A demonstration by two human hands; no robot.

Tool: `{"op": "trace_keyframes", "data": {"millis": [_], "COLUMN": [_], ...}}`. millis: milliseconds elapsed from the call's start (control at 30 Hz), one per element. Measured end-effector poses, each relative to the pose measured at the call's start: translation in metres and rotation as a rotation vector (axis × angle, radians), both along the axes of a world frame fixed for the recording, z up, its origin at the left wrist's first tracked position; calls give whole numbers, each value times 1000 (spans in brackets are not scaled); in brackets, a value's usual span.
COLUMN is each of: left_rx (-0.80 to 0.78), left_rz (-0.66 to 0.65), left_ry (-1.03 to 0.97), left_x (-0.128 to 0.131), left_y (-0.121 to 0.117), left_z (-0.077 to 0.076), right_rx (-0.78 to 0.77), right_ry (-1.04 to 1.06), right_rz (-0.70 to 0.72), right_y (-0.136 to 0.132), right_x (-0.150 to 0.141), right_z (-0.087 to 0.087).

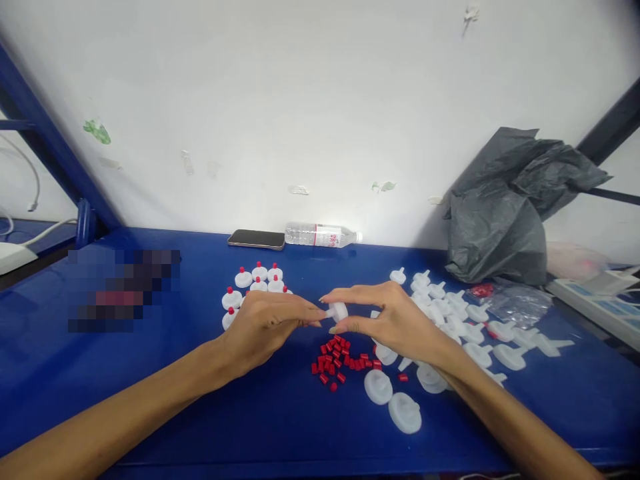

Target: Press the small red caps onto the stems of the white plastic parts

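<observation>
Between the thumb and fingers of my right hand (385, 313) is a white plastic nozzle cap (339, 312), held by its round base with the spout pointing left. My left hand (267, 323) is closed in a pinch at the spout's tip; whether a red cap sits between those fingers is hidden. Below both hands lies a loose pile of small red caps (337, 357). Left of them, partly behind my left hand, stand several white nozzle caps topped with red (259, 272). Many bare white nozzle caps (443, 307) are spread to the right, some under my right forearm.
A phone (256, 239) and a lying water bottle (323, 235) are by the wall at the back of the blue table (210, 427). A grey plastic bag (505, 207), a clear bag (520, 305) and a power strip (595, 310) are at right. A blurred patch (125, 290) covers the left.
</observation>
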State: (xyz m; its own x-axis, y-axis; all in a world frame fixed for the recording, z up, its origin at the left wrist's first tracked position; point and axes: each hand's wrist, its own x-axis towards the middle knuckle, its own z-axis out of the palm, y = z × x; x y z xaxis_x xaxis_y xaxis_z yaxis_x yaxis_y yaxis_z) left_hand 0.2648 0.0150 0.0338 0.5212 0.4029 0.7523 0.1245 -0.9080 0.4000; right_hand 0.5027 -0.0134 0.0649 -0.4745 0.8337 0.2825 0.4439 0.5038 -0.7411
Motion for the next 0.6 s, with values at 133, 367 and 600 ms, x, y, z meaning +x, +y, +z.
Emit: {"op": "trace_keyframes", "data": {"millis": [133,367,600], "left_rx": [6,85,36], "left_rz": [76,135,370], "left_ry": [-5,248,446], "left_x": [4,1,1], "left_y": [0,2,4], "left_z": [0,-7,-8], "right_rx": [34,257,347], "right_ry": [-122,-459,-810], "right_rz": [-83,-278,-282], "right_y": [1,12,21], "right_x": [4,21,33], "right_z": [10,13,3]}}
